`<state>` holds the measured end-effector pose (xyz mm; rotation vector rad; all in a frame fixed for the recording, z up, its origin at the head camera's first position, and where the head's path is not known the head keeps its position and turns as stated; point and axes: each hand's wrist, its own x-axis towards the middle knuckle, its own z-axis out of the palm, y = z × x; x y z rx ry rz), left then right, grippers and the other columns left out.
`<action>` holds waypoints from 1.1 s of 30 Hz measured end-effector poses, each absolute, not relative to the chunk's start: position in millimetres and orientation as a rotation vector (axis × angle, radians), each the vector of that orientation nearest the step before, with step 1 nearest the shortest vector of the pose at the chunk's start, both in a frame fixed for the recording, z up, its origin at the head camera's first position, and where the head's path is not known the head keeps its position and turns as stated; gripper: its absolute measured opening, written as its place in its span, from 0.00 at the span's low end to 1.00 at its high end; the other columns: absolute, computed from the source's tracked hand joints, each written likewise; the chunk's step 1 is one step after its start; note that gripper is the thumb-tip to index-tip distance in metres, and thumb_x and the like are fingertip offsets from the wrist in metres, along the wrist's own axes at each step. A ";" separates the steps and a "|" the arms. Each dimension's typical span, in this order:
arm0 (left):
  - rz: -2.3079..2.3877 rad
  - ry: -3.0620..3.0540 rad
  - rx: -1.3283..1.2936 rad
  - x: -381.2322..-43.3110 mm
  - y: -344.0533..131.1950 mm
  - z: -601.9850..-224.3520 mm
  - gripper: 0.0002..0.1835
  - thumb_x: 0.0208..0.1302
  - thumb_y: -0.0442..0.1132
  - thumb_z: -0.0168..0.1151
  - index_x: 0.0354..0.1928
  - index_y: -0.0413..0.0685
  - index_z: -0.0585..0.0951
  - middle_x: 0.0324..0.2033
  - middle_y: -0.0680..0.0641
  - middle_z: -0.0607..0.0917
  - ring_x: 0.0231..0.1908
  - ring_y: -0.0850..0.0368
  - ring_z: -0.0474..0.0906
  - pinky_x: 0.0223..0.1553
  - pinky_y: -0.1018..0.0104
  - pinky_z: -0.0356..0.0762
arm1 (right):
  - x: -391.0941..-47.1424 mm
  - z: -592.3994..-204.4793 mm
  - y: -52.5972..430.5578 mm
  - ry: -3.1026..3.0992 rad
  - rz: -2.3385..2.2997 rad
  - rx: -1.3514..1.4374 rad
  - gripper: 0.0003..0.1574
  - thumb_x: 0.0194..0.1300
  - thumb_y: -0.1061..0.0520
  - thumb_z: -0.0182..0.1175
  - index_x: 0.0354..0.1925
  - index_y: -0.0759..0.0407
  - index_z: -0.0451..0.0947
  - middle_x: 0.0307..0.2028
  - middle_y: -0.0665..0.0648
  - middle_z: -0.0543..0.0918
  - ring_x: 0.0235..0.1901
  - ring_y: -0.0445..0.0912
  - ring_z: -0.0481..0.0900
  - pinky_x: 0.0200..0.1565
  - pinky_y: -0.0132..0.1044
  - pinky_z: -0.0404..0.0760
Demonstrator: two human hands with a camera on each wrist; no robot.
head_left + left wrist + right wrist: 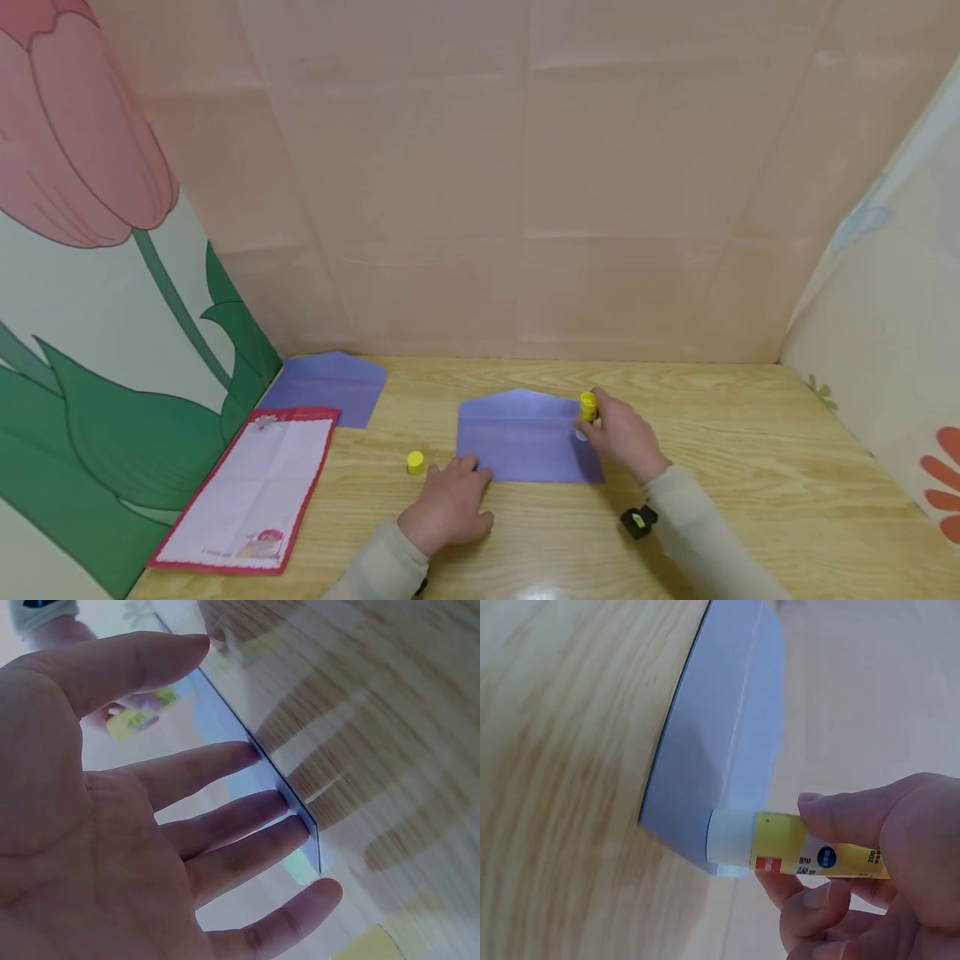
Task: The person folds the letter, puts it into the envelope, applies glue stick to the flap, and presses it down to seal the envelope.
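Observation:
A purple envelope [517,454] lies on the wooden table with its pointed flap opened out toward the back. My right hand [626,437] grips a yellow glue stick [780,840], thumb on one side and fingers on the other. Its white end is down at the envelope's right end, near the flap fold. Fingers of my left hand [450,508] are extended and rest at the envelope's front left edge. Just left of that hand stands the yellow cap [416,463], partly seen also at the bottom of the left wrist view.
Another purple envelope [330,387] lies at the back left. A white letter sheet [251,483] with a red border overlaps its front part. A beige wall [525,208] rises behind the table, with flower-printed panels at both sides.

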<state>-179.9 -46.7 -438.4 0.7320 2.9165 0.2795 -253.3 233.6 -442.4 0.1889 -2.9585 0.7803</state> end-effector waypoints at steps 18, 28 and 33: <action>0.312 2.913 0.713 -176.2 -46.5 -436.7 0.35 0.57 0.55 0.69 0.63 0.44 0.78 0.56 0.42 0.78 0.60 0.42 0.73 0.58 0.33 0.68 | -257.2 -452.1 205.9 -2.792 0.922 0.338 0.13 0.58 0.57 0.72 0.35 0.56 0.76 0.30 0.54 0.84 0.31 0.46 0.81 0.34 0.42 0.78; 0.298 2.915 0.728 -177.5 -46.7 -437.7 0.35 0.57 0.56 0.68 0.63 0.43 0.78 0.57 0.42 0.78 0.59 0.43 0.74 0.56 0.36 0.70 | -257.0 -453.8 172.2 -2.744 0.993 0.438 0.13 0.57 0.58 0.73 0.32 0.52 0.76 0.31 0.54 0.86 0.35 0.49 0.83 0.37 0.43 0.80; 0.306 2.904 0.721 -177.9 -45.7 -438.8 0.34 0.58 0.56 0.68 0.62 0.44 0.79 0.56 0.42 0.78 0.59 0.43 0.74 0.56 0.36 0.69 | -256.0 -453.6 170.0 -2.778 0.993 0.398 0.14 0.57 0.55 0.74 0.30 0.50 0.74 0.33 0.53 0.87 0.38 0.50 0.84 0.39 0.45 0.80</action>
